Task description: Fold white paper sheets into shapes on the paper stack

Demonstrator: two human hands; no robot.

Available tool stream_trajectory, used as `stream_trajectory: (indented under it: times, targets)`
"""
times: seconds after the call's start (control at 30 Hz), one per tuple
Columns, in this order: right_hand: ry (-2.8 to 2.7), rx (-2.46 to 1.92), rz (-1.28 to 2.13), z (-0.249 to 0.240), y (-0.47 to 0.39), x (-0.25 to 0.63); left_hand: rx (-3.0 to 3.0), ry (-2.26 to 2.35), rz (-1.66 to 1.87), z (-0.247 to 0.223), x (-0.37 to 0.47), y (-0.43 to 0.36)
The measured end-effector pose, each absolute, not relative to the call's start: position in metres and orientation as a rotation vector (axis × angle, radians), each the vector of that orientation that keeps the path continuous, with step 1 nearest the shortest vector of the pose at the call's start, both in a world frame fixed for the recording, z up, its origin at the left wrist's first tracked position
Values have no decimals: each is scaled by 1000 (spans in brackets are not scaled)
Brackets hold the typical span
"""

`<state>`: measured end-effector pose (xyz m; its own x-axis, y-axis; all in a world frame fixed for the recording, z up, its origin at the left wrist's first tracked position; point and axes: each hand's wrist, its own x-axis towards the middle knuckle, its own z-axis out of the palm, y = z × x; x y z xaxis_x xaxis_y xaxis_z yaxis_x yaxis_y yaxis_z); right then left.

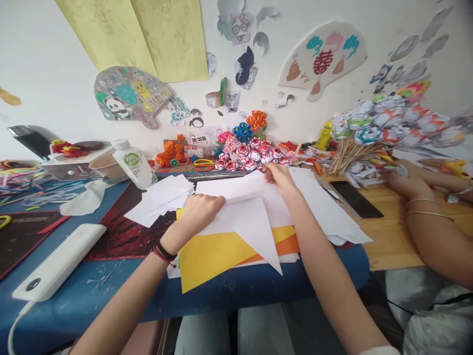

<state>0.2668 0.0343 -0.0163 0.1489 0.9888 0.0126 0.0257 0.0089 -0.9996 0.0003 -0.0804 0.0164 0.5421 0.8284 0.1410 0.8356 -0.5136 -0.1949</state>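
Observation:
My left hand [204, 213] is closed on the left edge of a white sheet of paper [254, 227], with the fingertips partly hidden. At the sheet's upper right, my right hand [280, 177] pinches the same paper near its far edge. The sheet is folded over, and one pointed corner hangs toward me. Beneath it lie a yellow sheet [203, 259], an orange sheet [286, 246] and more white paper. Small cut white papers [162, 197] are piled left of my left hand, and a stack of white sheets [327, 212] lies to the right.
A white bottle [133, 165] and a white power bank [61, 261] with a cable are on the left. Paper flowers [254, 154] line the back. A black phone [356, 198] lies on the right, near another person's arm [436, 222] and a bundle of stick-stemmed flowers [391, 121].

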Motion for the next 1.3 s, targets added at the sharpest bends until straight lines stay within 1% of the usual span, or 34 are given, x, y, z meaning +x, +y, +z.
stream_trajectory:
  times: [0.13, 0.23, 0.33, 0.43, 0.47, 0.5, 0.63, 0.77, 0.8, 0.87, 0.93, 1.0, 1.07, 1.17, 1.3]
  targets:
    - [-1427, -1278, 1285, -6, 25, 284, -2251, -1752, -217, 28, -1, -80]
    - [-1767, -1285, 1296, 1, 15, 290, -2117, -1963, -326, 39, -3, -75]
    - [-2015, -1432, 1064, 1, 7, 281, -2123, -2094, -484, 44, -7, -72]
    - [-2020, -1632, 649, -4, 4, 259, -2218, -2137, -708, 43, -11, -73]
    - [-2017, -1652, 574, -6, 3, 252, -2243, -2138, -788, 42, -12, -74]
    - [-2038, -1611, 579, -7, 3, 245, -2255, -2135, -862, 41, -14, -76]
    - [-2000, -1369, 921, -5, -5, 232, -2203, -2165, -1051, 46, -19, -91]
    - [-1771, -1162, 1224, 10, -21, 224, -2211, -2403, -1260, 60, -35, -110]
    - [-1737, -1119, 1279, 13, -24, 222, -2257, -2503, -1256, 64, -42, -114]
    - [-1722, -1071, 1318, 18, -29, 217, -2380, -2654, -1069, 70, -56, -119]
    - [-1772, -1044, 1295, 19, -30, 214, -2530, -2566, -711, 73, -67, -119]
    - [-1857, -1012, 1250, 18, -29, 211, -2452, -2390, -442, 71, -70, -115]
    - [-1944, -988, 1186, 17, -29, 209, -2305, -2156, -396, 66, -60, -111]
    - [-2070, -952, 1100, 20, -33, 207, -2364, -1708, -512, 63, -29, -104]
    - [-2173, -805, 1117, 26, -37, 207, -2495, -1516, -487, 68, 7, -89]
